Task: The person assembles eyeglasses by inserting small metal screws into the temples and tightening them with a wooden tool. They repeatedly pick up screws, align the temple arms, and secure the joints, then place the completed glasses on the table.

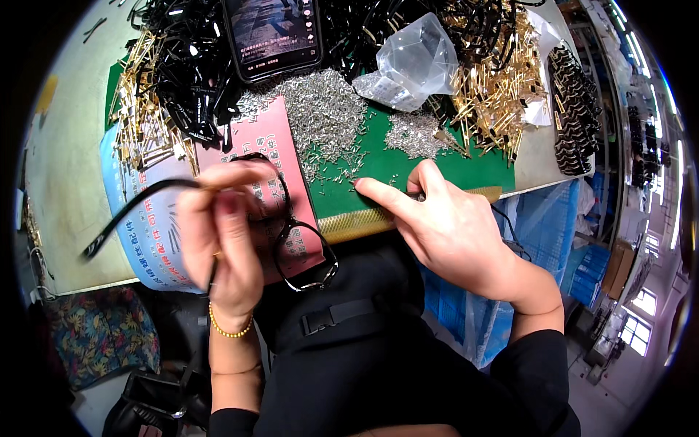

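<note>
My left hand point(222, 240) is closed around a black eyeglass frame point(333, 275), its fingers pinching near a hinge. One black temple point(138, 204) sticks out to the left; the rims hang right of the hand, over the table's near edge. My right hand point(459, 229) rests on the green mat point(378, 156). Its index fingertip touches the near edge of a pile of tiny silver screws point(320, 116), while the other fingers curl under. A small dark bit shows between thumb and index finger, too hidden to name. A smaller pile of screws point(416, 135) lies beyond this hand.
Beneath my left hand lies a pink and blue printed sheet point(280, 138). Behind are a phone point(277, 67), black temples point(193, 95), a clear plastic bag point(415, 62) and gold metal pieces point(495, 95). Striped temples point(573, 116) lie far right, blue plastic-covered crates point(542, 226) below.
</note>
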### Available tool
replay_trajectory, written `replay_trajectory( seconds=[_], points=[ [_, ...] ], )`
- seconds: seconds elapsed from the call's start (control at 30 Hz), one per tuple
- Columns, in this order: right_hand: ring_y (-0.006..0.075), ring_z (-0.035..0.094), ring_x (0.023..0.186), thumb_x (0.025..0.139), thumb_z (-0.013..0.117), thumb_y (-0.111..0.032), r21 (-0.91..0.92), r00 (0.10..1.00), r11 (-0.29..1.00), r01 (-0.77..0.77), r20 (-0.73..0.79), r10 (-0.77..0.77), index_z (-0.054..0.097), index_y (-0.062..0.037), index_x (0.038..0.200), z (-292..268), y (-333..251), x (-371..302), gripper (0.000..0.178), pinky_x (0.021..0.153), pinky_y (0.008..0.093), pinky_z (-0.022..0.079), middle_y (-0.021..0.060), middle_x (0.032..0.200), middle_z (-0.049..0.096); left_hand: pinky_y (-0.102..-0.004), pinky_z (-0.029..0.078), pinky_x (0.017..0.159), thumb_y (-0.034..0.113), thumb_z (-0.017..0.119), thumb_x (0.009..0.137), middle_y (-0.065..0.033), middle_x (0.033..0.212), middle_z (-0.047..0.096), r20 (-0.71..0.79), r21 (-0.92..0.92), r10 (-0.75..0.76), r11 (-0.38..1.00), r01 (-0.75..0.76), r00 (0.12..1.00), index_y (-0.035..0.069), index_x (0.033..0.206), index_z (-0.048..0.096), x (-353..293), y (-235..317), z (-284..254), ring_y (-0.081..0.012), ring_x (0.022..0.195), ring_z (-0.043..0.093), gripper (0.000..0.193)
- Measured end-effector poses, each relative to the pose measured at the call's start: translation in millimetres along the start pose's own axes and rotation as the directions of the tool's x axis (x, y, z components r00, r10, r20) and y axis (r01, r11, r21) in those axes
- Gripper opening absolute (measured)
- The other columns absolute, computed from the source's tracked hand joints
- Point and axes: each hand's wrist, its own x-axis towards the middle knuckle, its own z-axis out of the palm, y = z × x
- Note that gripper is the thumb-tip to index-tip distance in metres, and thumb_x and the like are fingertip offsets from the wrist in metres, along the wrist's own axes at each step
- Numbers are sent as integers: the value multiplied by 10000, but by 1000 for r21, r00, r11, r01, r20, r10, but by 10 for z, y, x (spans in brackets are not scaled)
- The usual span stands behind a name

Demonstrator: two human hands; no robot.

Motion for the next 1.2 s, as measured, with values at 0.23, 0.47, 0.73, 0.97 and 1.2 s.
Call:
replay_trajectory(
  seconds=[0.23,0.47,0.73,0.97,1.2],
  points=[
    [267,657,706,829,647,-63,-20,999,1000,18,-41,-18,608,-229,1386,30,-6,48,583,535,380,550,129,927,531,-249,583,539,140,524,1083,-139,1003,647,-316,-47,-219,975,216,923,-67,1260,576,-7,90,-93,-140,639,658,277],
    [276,652,673,835,636,-54,-16,999,1000,-17,-48,16,565,-271,1451,46,-55,76,657,527,395,547,144,931,526,-243,604,634,71,537,1066,-115,1039,651,-225,-125,-353,935,332,908,-50,1255,569,206,55,-65,-147,725,706,226],
    [270,652,648,885,620,-69,140,994,988,66,77,-77,515,-310,1498,-121,-108,116,667,536,392,547,127,918,524,-196,563,571,57,555,1051,-115,1032,690,173,27,-518,853,522,838,-26,1242,555,73,174,-135,-118,723,700,208],
    [261,674,712,816,644,-82,54,957,961,270,92,-274,596,-277,1419,-39,-195,290,635,522,355,531,140,949,572,-192,556,566,45,559,1047,-95,1022,698,193,6,-464,882,472,865,-6,1140,584,51,154,-134,-101,725,691,109],
    [249,661,690,805,645,-66,26,952,954,298,62,-299,616,-255,1391,8,-174,348,617,512,350,527,150,978,588,-215,564,569,-17,585,1008,-78,972,718,175,167,-401,912,374,899,-19,1124,626,-3,131,-94,-103,696,702,123]
  ],
)
